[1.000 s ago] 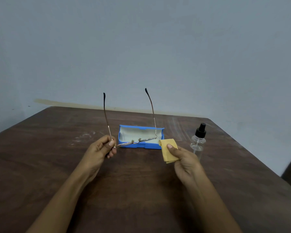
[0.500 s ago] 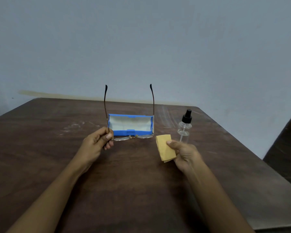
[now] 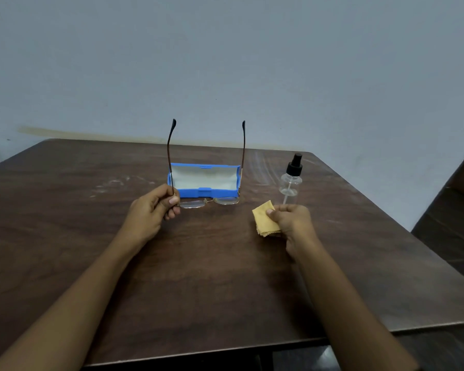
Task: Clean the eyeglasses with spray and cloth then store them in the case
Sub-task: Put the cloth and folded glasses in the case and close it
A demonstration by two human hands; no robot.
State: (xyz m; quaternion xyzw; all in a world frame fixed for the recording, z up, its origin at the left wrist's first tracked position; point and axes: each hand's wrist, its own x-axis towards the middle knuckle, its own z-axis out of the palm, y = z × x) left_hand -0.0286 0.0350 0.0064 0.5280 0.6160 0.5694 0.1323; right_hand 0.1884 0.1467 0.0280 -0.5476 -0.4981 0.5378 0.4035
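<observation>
Before the case, left hand pinches eyeglasses, temples upright; right hand pinches cloth.

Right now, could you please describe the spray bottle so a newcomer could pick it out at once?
On the dark wooden table, look right of the open blue case, just beyond the right hand pinching the yellow cloth. The spray bottle stands upright there, apart from the case. Alone among its neighbours, it has a clear body and a black pump top.
</observation>
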